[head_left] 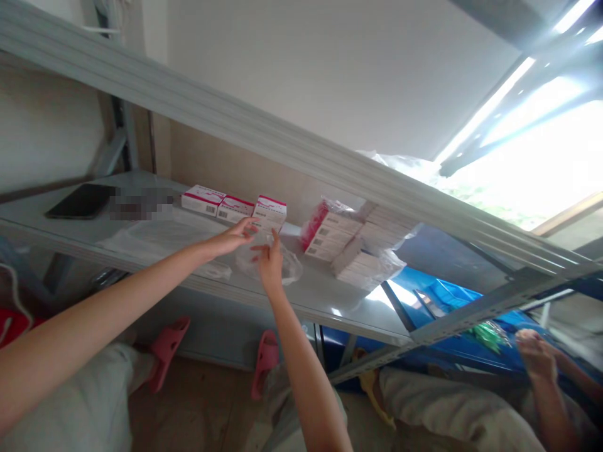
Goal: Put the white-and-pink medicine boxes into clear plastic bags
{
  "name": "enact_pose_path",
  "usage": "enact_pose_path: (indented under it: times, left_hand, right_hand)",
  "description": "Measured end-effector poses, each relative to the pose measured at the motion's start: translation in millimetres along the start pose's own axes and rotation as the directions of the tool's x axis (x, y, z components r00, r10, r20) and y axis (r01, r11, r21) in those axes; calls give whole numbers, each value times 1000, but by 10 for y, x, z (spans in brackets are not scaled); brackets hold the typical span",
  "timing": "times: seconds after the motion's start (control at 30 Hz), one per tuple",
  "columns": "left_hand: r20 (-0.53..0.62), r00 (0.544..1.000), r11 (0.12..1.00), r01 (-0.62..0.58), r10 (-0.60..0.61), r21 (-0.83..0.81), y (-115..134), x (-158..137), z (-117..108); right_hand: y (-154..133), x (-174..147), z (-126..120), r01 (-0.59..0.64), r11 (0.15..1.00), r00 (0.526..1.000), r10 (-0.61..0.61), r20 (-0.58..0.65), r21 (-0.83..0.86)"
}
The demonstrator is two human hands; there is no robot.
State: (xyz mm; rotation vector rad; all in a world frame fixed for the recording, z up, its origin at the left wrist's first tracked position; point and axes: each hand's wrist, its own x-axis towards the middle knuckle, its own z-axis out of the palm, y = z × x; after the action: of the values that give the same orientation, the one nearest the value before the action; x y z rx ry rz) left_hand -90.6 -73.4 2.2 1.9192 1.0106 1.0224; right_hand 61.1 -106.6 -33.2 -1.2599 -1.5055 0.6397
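Note:
My left hand [237,236] reaches over the shelf with its fingers apart, tips at the lower front of a small stack of white and pink boxes [270,212]. Close by on the right is my right hand [270,258], its index finger stretched toward the same stack and the other fingers loosely bent. I cannot tell whether the fingertips touch the boxes. Beneath the hands lies a crumpled clear plastic bag [291,269]. Left of the stack stand a pink-edged box [234,209] and another white and pink box [200,201].
Plastic-wrapped packs of boxes [330,231] and more wrapped packs [360,267] stand to the right. A dark tablet-like slab [83,201] and clear plastic film [155,232] lie left. A metal shelf beam [282,147] crosses above. Another person's hand [534,355] is at far right.

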Motion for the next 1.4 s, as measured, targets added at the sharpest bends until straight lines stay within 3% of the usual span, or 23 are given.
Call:
enact_pose_path:
  times: [0.07,0.17,0.27,0.4,0.53,0.7,0.8,0.97,1.2,1.4]
  left_hand:
    - [-88,995,987,-38,53,159,-32,-110,15]
    - [-153,986,936,-3,61,353,-104,-291,145]
    - [-150,988,921,39,21,388,-91,-446,387]
    - [-152,981,875,-30,117,483,45,-550,685]
    - [-193,958,812,-63,213,580,168,-564,785]
    - [-323,880,753,-56,347,655,262,-528,693]
    - [-319,852,738,-111,416,666,268,-503,641]
    - [-170,858,725,-285,485,627,264,-544,653]
    - [-177,901,794,-240,396,558,306,-621,695]
    - [-163,895,810,-282,416,513,281,-596,737]
  right_hand:
    - [75,33,-152,10,980,1000,-6,-20,199]
    - [119,45,-408,-29,912,999,19,27,410]
    - [96,7,-612,-55,859,998,56,14,509]
    - [37,-106,-740,-67,812,988,133,-72,579]
    - [-8,-228,-769,-65,794,994,104,-30,605]
    - [-69,-330,-784,-23,811,1000,19,13,585]
    - [-90,-364,-788,7,813,999,-28,28,582]
    - [-40,-384,-785,13,824,999,10,-38,566]
    - [-2,-415,-744,-10,830,990,87,-112,557]
    - [-9,-411,-761,-4,821,990,84,-114,571]
